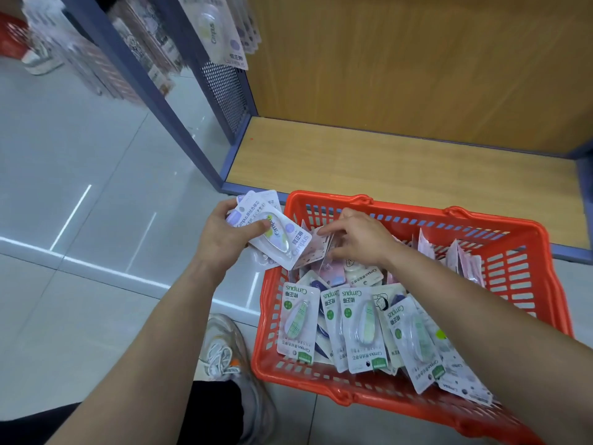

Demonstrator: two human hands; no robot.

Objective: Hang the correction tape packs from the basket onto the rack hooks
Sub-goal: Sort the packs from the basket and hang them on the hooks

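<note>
Correction tape packs (353, 326) being held loose in red basket (529, 232), 5 o'clock of view. Purple-label stack (276, 239) being gripped by left hand (224, 232), 9 o'clock of basket. Pink pack (316, 252) being pinched by right hand (359, 242). Risk: fanned stack being loosened while pack is being added, packs being spilled onto floor.

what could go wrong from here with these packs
1. The left hand grips a fanned stack of packs under its thumb, partly outside the basket; one might slip to the floor.
2. The right hand pinches a pinkish pack from a jumbled pile; neighbours may snag.
3. Among them lie green packs; colours could get mixed when hung.
</note>
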